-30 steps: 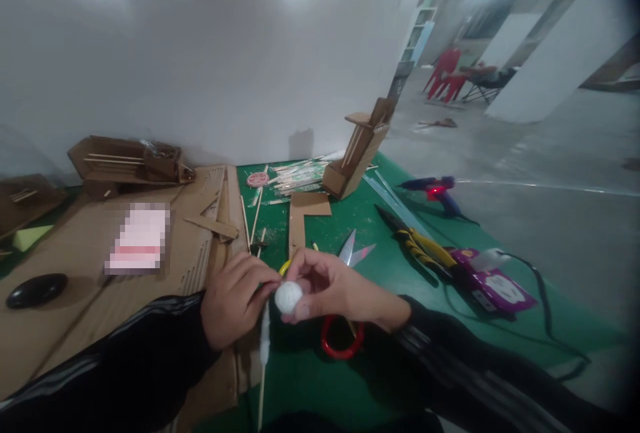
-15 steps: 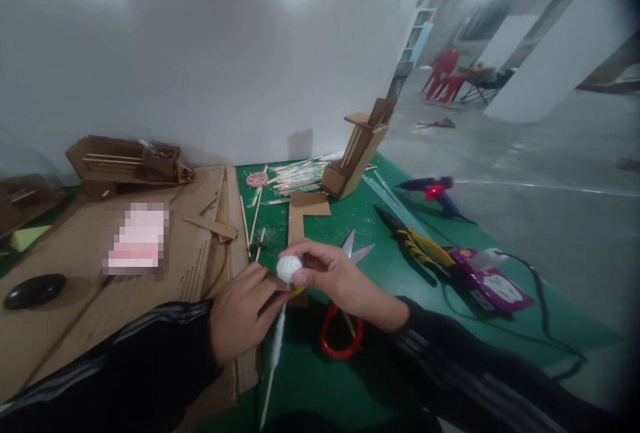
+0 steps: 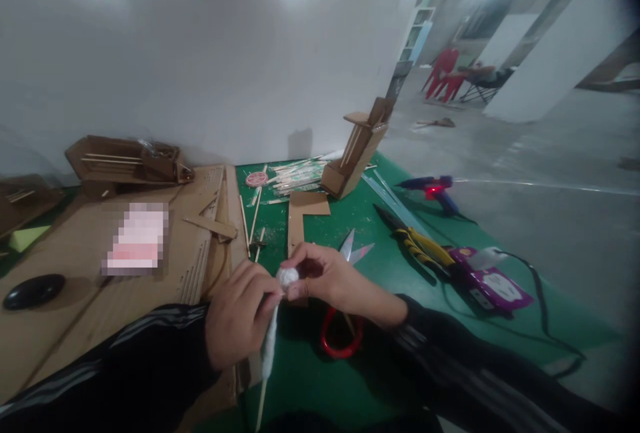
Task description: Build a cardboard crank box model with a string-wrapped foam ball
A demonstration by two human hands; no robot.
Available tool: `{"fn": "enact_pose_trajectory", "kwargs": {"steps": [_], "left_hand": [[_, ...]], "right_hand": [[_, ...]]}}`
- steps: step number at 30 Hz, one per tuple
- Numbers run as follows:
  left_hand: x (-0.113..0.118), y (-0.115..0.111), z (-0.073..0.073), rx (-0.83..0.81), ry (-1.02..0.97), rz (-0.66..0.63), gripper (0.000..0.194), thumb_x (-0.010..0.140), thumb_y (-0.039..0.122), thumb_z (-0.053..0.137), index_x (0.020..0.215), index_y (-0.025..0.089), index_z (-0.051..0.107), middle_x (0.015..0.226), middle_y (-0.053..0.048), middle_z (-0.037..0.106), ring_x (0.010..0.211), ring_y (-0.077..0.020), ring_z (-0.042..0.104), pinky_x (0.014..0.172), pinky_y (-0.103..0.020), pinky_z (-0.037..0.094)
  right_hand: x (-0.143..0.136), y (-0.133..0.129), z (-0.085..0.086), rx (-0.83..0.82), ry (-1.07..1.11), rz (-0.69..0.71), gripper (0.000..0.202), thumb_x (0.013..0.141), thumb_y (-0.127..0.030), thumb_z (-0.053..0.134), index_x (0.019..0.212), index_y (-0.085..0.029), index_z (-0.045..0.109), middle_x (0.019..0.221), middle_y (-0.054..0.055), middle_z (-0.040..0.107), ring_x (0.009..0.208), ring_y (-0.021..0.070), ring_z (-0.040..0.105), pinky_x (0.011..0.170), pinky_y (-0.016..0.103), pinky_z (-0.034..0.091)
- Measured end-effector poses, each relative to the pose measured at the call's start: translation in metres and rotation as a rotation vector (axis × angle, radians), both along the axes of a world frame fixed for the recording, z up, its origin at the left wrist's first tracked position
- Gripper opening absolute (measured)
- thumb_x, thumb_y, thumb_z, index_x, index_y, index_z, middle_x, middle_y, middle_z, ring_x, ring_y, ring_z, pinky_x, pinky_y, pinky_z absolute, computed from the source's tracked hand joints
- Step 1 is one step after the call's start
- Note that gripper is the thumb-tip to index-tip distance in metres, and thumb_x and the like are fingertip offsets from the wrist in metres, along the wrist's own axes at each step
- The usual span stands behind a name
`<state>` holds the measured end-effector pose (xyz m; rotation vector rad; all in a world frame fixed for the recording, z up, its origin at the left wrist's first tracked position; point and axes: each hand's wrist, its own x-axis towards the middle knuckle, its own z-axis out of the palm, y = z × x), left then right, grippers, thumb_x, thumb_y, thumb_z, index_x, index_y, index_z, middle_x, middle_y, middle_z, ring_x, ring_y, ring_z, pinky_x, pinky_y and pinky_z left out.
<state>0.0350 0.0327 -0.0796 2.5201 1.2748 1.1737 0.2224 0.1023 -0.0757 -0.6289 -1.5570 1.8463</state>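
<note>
A small white ball (image 3: 289, 277), seemingly wound from yarn, sits between the thumb and fingers of my right hand (image 3: 327, 278). My left hand (image 3: 243, 313) pinches at the ball's lower left edge, where its fingertips meet a thin strand. Below them hangs a white fluffy length (image 3: 269, 351) around a thin wooden stick (image 3: 261, 406), which slants down toward me. Scissors with red handles (image 3: 341, 339) lie under my right wrist, their blades pointing away. An L-shaped cardboard piece (image 3: 296, 219) lies just beyond my hands.
Pliers (image 3: 417, 246), a purple power strip (image 3: 493, 286) and a glue gun (image 3: 437, 191) are on the right. Wrapped sticks (image 3: 300, 176) and a cardboard structure (image 3: 355, 153) stand at the back. Cardboard sheets (image 3: 175, 246) and a black mouse (image 3: 34, 291) lie left.
The ball has shifted slightly down and left and is more covered by my fingers. My left fingertips have closed in at its edge, and the fluffy length has swung left and down.
</note>
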Motion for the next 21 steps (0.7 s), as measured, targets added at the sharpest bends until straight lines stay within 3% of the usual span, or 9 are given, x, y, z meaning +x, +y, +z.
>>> {"fn": "enact_pose_trajectory", "kwargs": {"steps": [7, 11, 18, 21], "left_hand": [[-0.005, 0.008, -0.004, 0.129, 0.166, 0.08, 0.015, 0.095, 0.018, 0.045, 0.083, 0.018, 0.053, 0.079, -0.006, 0.057, 0.077, -0.0218, 0.05, 0.068, -0.035, 0.039], [-0.007, 0.011, -0.004, 0.175, 0.263, 0.119, 0.015, 0.095, 0.018, 0.045, 0.084, 0.018, 0.056, 0.08, -0.007, 0.058, 0.077, -0.0233, 0.05, 0.069, -0.036, 0.039], [-0.008, 0.015, -0.002, 0.031, 0.229, 0.058, 0.019, 0.096, 0.018, 0.041, 0.086, 0.015, 0.057, 0.086, -0.009, 0.06, 0.082, -0.0239, 0.05, 0.072, -0.039, 0.043], [-0.008, 0.016, -0.005, -0.052, 0.22, 0.032, 0.02, 0.097, 0.022, 0.042, 0.087, 0.014, 0.058, 0.085, -0.009, 0.061, 0.082, -0.0242, 0.05, 0.071, -0.039, 0.043]], "right_hand": [[0.004, 0.0, 0.002, 0.012, -0.072, 0.108, 0.036, 0.058, -0.021, 0.089, 0.084, -0.013, 0.065, 0.075, -0.003, 0.064, 0.069, 0.0097, 0.056, 0.067, 0.024, 0.045], [0.007, -0.001, 0.005, -0.092, -0.045, 0.194, 0.036, 0.06, -0.019, 0.088, 0.086, -0.014, 0.064, 0.079, -0.002, 0.066, 0.072, 0.0106, 0.06, 0.071, 0.025, 0.048], [0.011, -0.001, 0.009, -0.119, 0.067, 0.203, 0.043, 0.067, -0.013, 0.084, 0.106, -0.016, 0.067, 0.089, 0.0, 0.067, 0.079, 0.0096, 0.062, 0.075, 0.022, 0.049], [0.013, 0.0, 0.01, -0.113, 0.048, 0.181, 0.04, 0.068, -0.016, 0.083, 0.105, -0.016, 0.069, 0.091, 0.001, 0.067, 0.08, 0.0109, 0.063, 0.076, 0.024, 0.05]]}}
